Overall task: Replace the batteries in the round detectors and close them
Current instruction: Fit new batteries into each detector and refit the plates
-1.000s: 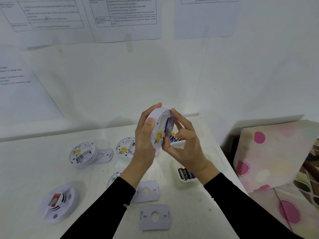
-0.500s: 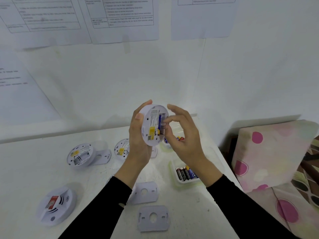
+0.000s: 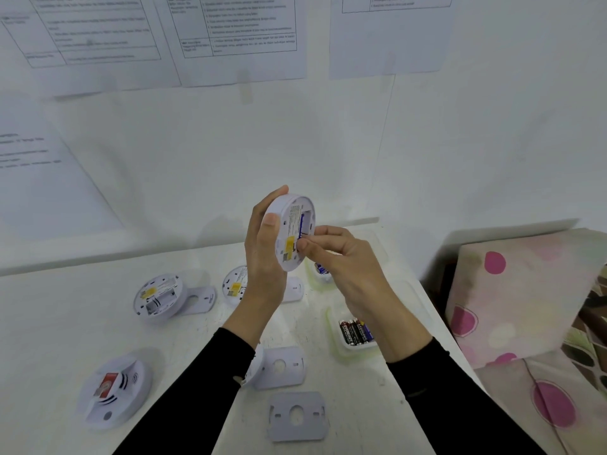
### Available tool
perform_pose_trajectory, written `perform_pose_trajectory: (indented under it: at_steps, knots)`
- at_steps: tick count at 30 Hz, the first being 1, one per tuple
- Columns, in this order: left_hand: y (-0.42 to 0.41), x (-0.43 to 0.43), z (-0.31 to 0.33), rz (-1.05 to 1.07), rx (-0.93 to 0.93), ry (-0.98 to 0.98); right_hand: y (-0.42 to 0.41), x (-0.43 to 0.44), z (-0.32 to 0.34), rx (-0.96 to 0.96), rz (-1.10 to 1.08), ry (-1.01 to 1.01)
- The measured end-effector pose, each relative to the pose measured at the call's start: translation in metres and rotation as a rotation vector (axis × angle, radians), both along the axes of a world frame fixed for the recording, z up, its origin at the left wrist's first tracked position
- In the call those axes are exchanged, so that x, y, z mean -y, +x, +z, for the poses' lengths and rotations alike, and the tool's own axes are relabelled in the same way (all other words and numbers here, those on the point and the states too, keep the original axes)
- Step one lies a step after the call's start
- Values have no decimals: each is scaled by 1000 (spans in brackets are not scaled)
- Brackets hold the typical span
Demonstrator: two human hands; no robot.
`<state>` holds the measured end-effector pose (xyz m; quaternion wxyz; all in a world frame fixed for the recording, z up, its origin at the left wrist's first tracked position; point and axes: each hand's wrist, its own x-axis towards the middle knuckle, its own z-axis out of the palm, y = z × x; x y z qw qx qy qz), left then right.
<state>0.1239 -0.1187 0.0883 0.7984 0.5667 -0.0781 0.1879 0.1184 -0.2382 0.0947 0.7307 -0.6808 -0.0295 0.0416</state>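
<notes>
One detector (image 3: 289, 224): held above bench (image 3: 49, 323)
Left hand (image 3: 262, 261): grip wraps its rim
Right hand (image 3: 348, 257): grip pinches battery (image 3: 301, 222) in its back

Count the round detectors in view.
5: held detector in left hand; open detector, back left; labelled detector behind that wrist; face-up detector, front left; fifth detector, mostly hidden by the left sleeve.
</notes>
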Motion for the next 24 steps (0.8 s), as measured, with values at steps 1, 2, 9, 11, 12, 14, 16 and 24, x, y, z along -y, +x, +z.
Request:
perform_pose_trajectory:
  at_steps: [1, 2, 9, 11, 12, 14, 16, 24]
  knots:
    - [0, 0, 0, -5, 0, 13, 0, 0, 0, -7, 15, 41]
    - [1, -1, 0, -7, 0, 18, 0, 0, 1, -6, 31, 58]
    - [3, -7, 7, -164, -178, -168, 9, 7, -5, 565, -66, -462]
    - [4, -7, 5, -213, -203, -187, 12, 10, -7, 818, -61, -548]
    - [4, -7, 5, -233, -215, -197, 14, 12, -8, 921, -36, -600]
    - [5, -7, 6, -257, -242, -207, 16, 15, -8, 1048, 18, -684]
    - [6, -8, 7, -268, -275, -205, 18, 17, -9, 1094, 35, -708]
    - [6, 0, 3, -284, -354, -192, 19, 18, -17, 1120, 25, -744]
